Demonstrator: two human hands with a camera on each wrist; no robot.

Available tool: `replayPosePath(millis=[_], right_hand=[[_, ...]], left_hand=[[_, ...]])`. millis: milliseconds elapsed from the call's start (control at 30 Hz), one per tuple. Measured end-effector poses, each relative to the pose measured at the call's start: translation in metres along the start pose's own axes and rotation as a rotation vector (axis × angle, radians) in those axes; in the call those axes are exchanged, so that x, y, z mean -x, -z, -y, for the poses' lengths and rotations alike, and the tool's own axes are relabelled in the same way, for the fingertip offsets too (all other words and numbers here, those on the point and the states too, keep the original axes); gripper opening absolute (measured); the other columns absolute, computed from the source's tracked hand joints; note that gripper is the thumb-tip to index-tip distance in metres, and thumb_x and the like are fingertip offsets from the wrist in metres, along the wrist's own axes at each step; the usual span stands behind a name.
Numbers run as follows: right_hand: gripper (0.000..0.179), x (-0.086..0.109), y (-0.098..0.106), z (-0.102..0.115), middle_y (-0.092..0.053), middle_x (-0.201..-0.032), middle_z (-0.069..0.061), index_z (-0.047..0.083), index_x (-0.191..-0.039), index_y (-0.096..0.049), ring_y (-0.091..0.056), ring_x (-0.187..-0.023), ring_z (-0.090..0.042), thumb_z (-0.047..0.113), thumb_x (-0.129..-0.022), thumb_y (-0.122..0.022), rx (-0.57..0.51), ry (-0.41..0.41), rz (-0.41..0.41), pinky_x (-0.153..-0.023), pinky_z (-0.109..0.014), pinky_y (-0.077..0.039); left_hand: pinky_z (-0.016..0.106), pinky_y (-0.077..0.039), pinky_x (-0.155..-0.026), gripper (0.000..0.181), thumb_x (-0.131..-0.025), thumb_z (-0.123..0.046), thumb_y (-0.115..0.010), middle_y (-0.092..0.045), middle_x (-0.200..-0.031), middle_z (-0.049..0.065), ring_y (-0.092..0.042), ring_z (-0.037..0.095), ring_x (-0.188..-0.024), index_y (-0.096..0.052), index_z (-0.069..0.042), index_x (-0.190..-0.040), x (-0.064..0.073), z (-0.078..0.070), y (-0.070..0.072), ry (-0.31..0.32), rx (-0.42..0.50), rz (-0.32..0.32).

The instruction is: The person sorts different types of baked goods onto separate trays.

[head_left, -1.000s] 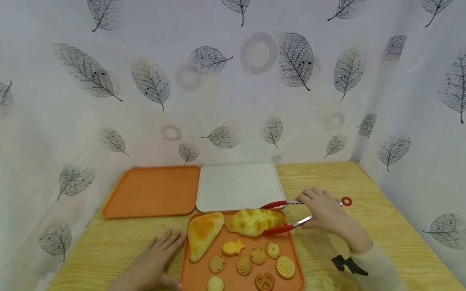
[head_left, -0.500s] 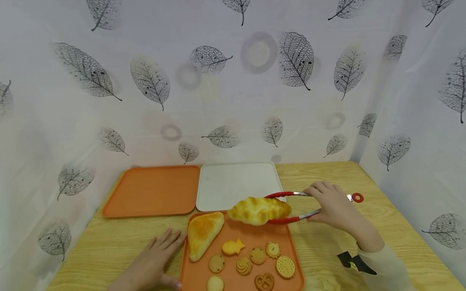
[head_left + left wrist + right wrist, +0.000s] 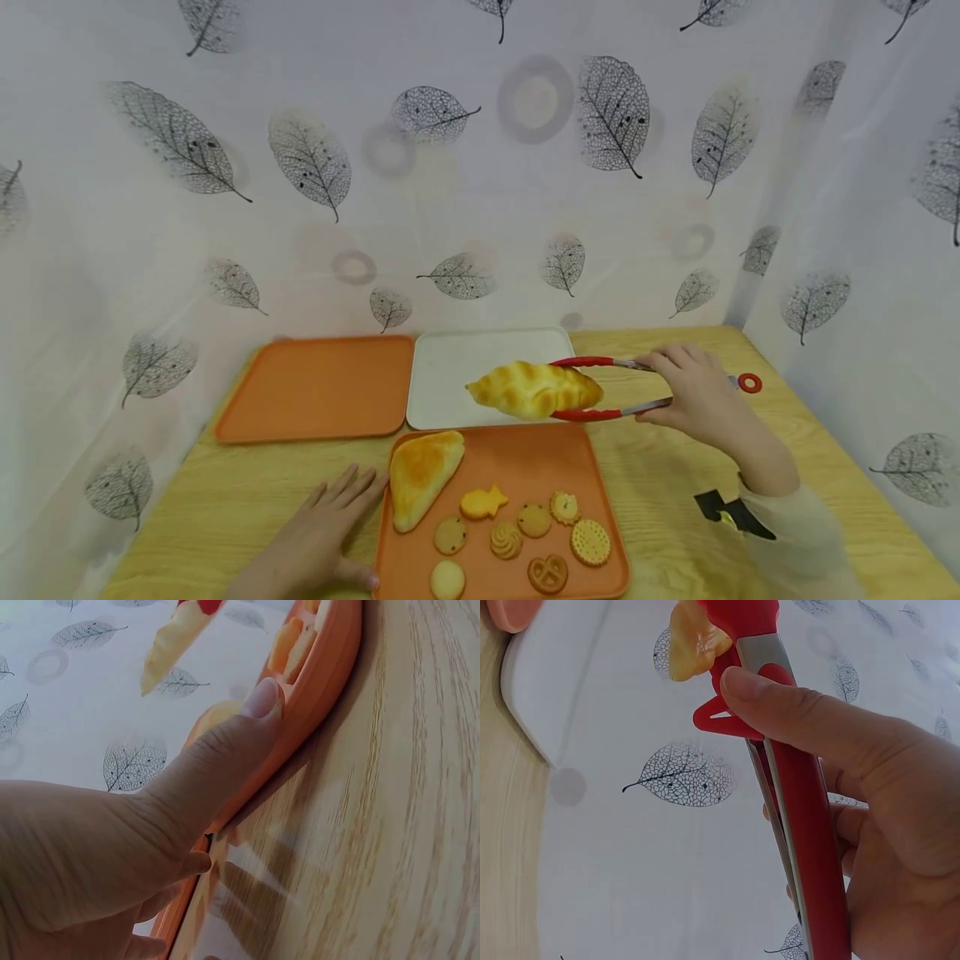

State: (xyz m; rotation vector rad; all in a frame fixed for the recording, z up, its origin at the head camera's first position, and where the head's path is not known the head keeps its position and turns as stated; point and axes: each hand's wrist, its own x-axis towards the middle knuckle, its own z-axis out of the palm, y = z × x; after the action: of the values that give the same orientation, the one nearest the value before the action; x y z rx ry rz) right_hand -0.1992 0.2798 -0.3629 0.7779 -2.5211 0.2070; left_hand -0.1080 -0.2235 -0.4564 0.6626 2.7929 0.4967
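My right hand grips red-and-metal tongs, thumb along one arm and fingers round the other. Between the red tips of the tongs a long golden bread is held up, overlapping the front of the white tray in the head view. With fingers spread, my left hand rests at the left edge of the near orange tray; its thumb touches the rim in the left wrist view. On that tray lie a triangular bread, a fish-shaped cracker and several cookies.
Another orange tray stands at the back left, side by side with the white one. A leaf-printed curtain closes off the back and sides of the wooden table.
The tongs have lifted the long bread off the near orange tray and carried it up and away toward the white tray. My left hand stays in place.
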Motion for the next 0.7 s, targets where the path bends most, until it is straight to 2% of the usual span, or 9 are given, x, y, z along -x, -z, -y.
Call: replayPosePath(millis=[133, 300, 533, 700], right_hand=[[0.074, -0.014, -0.004, 0.000, -0.063, -0.106, -0.012, 0.006, -0.114, -0.065, -0.057, -0.098, -0.034, 0.033, -0.051, -0.095, 0.000, 0.021, -0.025, -0.080, -0.057, -0.046], [0.075, -0.039, -0.015, 0.000, -0.062, -0.104, -0.012, 0.005, -0.113, -0.065, -0.055, -0.096, -0.033, 0.033, -0.051, -0.095, -0.014, 0.055, -0.048, -0.080, -0.051, -0.047], [0.072, -0.088, -0.031, 0.008, -0.060, -0.112, -0.012, 0.007, -0.118, -0.063, -0.051, -0.105, -0.033, 0.037, -0.059, -0.092, -0.063, 0.043, 0.042, -0.085, -0.053, -0.044], [0.071, -0.126, -0.047, 0.022, -0.059, -0.116, -0.013, 0.007, -0.121, -0.062, -0.050, -0.108, -0.033, 0.039, -0.064, -0.090, -0.079, 0.024, 0.105, -0.087, -0.052, -0.044]], left_hand=[[0.071, -0.020, -0.112, 0.124, -0.057, -0.083, -0.060, -0.029, -0.159, 0.014, -0.018, 0.041, -0.149, -0.028, -0.013, -0.155, 0.000, 0.000, 0.001, 0.000, 0.005, 0.005], [0.071, -0.018, -0.112, 0.124, -0.057, -0.082, -0.061, -0.029, -0.160, 0.014, -0.017, 0.040, -0.149, -0.028, -0.014, -0.155, -0.001, 0.000, 0.004, 0.003, 0.021, 0.013], [0.071, -0.016, -0.112, 0.123, -0.057, -0.081, -0.062, -0.028, -0.160, 0.015, -0.016, 0.041, -0.150, -0.028, -0.015, -0.155, 0.000, -0.001, 0.006, 0.008, 0.041, 0.020], [0.072, -0.018, -0.111, 0.123, -0.058, -0.081, -0.062, -0.029, -0.160, 0.014, -0.017, 0.041, -0.149, -0.028, -0.014, -0.155, 0.000, -0.001, 0.004, 0.003, 0.038, 0.018]])
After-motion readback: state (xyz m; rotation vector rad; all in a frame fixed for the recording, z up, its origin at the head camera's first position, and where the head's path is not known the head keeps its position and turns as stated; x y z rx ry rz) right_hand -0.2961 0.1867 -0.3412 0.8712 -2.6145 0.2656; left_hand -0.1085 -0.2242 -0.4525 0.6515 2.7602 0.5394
